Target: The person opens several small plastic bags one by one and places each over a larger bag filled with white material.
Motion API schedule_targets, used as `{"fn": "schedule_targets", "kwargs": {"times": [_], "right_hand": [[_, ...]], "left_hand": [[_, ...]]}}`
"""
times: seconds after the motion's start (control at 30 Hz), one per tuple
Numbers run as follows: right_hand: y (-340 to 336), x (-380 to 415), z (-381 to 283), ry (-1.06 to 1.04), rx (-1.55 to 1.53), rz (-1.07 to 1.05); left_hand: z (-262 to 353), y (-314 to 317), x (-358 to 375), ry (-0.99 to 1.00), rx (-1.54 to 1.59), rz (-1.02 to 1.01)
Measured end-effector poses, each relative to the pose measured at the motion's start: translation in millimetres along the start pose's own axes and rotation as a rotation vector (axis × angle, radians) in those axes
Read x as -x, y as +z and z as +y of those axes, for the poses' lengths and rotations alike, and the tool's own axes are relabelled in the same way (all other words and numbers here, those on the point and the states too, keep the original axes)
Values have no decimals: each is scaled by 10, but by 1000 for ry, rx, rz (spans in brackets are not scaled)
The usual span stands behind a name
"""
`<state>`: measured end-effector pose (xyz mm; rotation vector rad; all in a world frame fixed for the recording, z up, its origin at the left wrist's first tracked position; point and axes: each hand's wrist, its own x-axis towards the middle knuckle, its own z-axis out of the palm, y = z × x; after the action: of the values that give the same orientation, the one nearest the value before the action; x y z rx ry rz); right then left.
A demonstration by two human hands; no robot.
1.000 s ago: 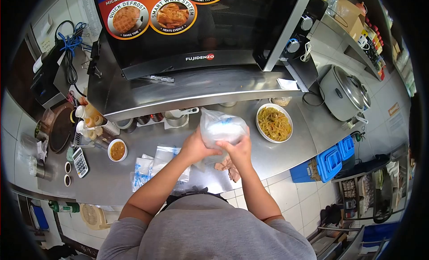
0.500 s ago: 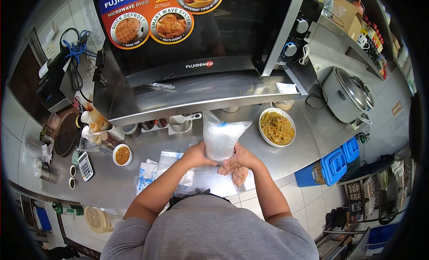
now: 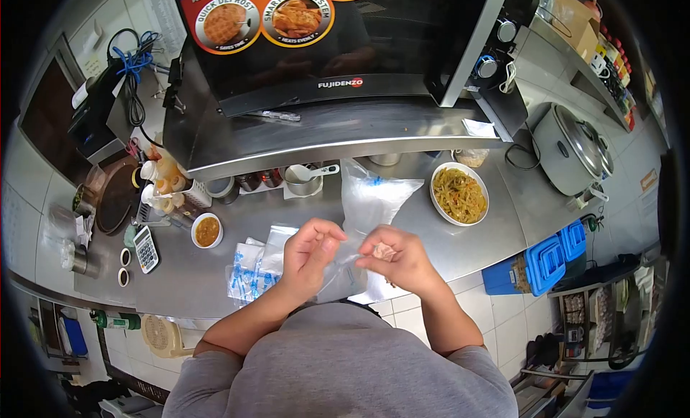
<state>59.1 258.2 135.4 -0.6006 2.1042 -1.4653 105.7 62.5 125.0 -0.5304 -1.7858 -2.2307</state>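
My left hand has its fingers curled in a pinch, thumb close to the index finger; I cannot tell what, if anything, is in it. Opposite, my right hand pinches the upper edge of a clear plastic bag, which hangs between my hands near my body. Just beyond them, a filled plastic bag with whitish contents and blue print rests on the steel counter. A crumpled tan cloth is mostly hidden behind my right hand. Flat plastic bags with blue print lie left of my left hand.
A bowl of noodles stands to the right, a small bowl of sauce to the left. Farther left are a calculator and bottles. A steel shelf with a microwave overhangs the counter's back.
Both hands have let go of the filled bag and drawn back toward my body. The clear plastic bag now shows between them. The view has shifted slightly.
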Motion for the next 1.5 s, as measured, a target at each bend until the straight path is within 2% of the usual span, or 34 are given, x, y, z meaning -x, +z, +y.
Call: {"fn": "schedule_targets", "kwargs": {"times": [0.03, 0.07, 0.1, 0.17, 0.23, 0.27, 0.33, 0.37, 0.43, 0.47, 0.53, 0.67, 0.77, 0.83, 0.87, 0.93, 0.97, 1.03, 1.07, 1.13, 1.17, 1.23, 1.27, 1.33, 1.37, 1.43, 1.47, 1.5], "right_hand": [[3, 56, -37, -115, -16, 82], [53, 75, -128, -114, -13, 79], [135, 69, -221, -336, 144, 247], [162, 60, -222, -556, 304, 418], [82, 41, -81, -638, 573, 393], [46, 92, -66, -640, 575, 396], [-8, 174, -42, -445, 262, 287], [-13, 213, -117, -448, 262, 288], [-21, 336, -315, -159, -121, 197], [-37, 343, -307, -159, -121, 199], [-67, 347, -269, -238, 58, 187], [-50, 313, -177, -258, 101, 176], [-2, 313, -176, -343, 237, 246], [-5, 347, -280, -103, 143, 206], [-12, 346, -245, -103, 144, 207], [-28, 327, -106, -152, -4, 163], [-16, 294, -68, -153, -3, 163], [19, 216, -1, -546, -272, 221], [19, 208, 48, -547, -272, 220], [-2, 230, 169, -410, -864, 51], [-62, 237, 254, -411, -864, 54], [-186, 262, 394, -106, -1012, -56], [-170, 269, 395, -106, -1013, -54], [-139, 276, 387, -21, -729, 9], [-155, 278, 400, -22, -726, 10], [-215, 277, 431, -268, -947, 152], [-242, 273, 382, -269, -945, 153], [-290, 251, 288, -266, -975, 132]], "left_hand": [[13, -6, 15, 6, -14, 23], [16, -1, 20, 8, -12, 27], [14, 15, 18, 2, -3, 54], [12, 30, 31, -4, 9, 76], [15, 25, 41, -46, 156, 45], [47, 33, 31, -43, 156, 42], [133, 44, -17, 55, -103, -54], [134, 28, -27, 58, -104, -54], [122, -16, -22, 20, -231, -194], [135, -29, -12, 20, -230, -197], [170, -40, 7, -222, -221, -229], [197, -15, -37, -223, -282, -227], [238, -7, -61, -121, -396, -235], [257, 18, -76, -66, -401, -216], [230, 1, -65, -65, -401, -217], [142, -66, -33, -313, -270, -247], [132, -92, -50, -311, -270, -247], [117, -134, -101, -483, -343, -538], [78, -145, -107, -482, -344, -537], [-7, -154, -114, -468, -140, -621], [-20, -125, -121, -467, -140, -623], [-46, -57, -138, -243, 12, -239], [-51, -86, -143, -243, 13, -241], [-72, -190, -156, -590, 693, -270], [-111, -214, -154, -589, 694, -272], [-201, -252, -157, -879, 478, -331], [-206, -297, -213, -877, 479, -333], [-196, -362, -338, -889, 532, -492]]}}
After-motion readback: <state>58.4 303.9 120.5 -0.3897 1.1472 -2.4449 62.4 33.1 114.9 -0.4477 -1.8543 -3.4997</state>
